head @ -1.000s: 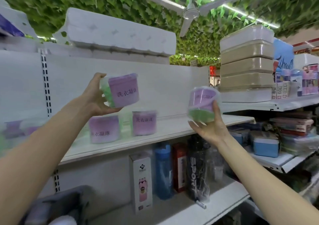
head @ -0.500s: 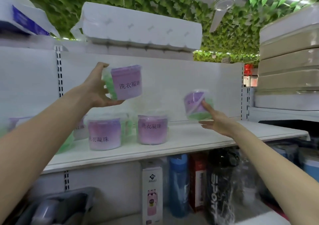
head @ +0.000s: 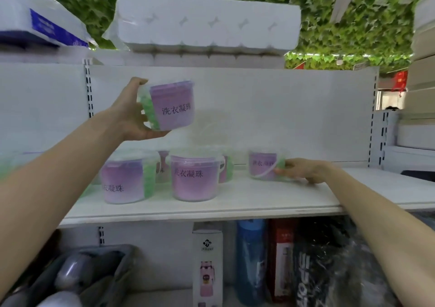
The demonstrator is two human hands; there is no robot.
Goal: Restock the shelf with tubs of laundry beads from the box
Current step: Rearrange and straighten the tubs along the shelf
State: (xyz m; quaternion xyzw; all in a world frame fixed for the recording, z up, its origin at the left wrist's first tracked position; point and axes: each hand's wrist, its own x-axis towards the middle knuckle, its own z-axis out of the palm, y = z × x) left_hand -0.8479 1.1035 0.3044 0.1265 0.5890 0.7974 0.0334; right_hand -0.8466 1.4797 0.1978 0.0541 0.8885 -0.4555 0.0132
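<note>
My left hand point(head: 128, 114) grips a clear tub of laundry beads point(head: 173, 105) with a purple label and green beads, held in the air above the white shelf point(head: 235, 199). My right hand point(head: 303, 170) rests on the shelf board with its fingers around another tub point(head: 263, 165), which stands upright near the back panel. Two more tubs stand at the front of the shelf, the left tub point(head: 124, 180) and the middle tub point(head: 194, 179), with others partly hidden behind them.
A wrapped pack of toilet rolls point(head: 207, 21) lies on the shelf top above. Below the shelf stand a white boxed bottle point(head: 207, 262), a blue bottle point(head: 250, 259) and dark packaged bottles point(head: 313, 264). A grey bin point(head: 77, 276) sits at lower left.
My right hand has lowered its tub from mid-air onto the shelf board on the right. My left hand still holds its tub up; the view has moved closer to the shelf.
</note>
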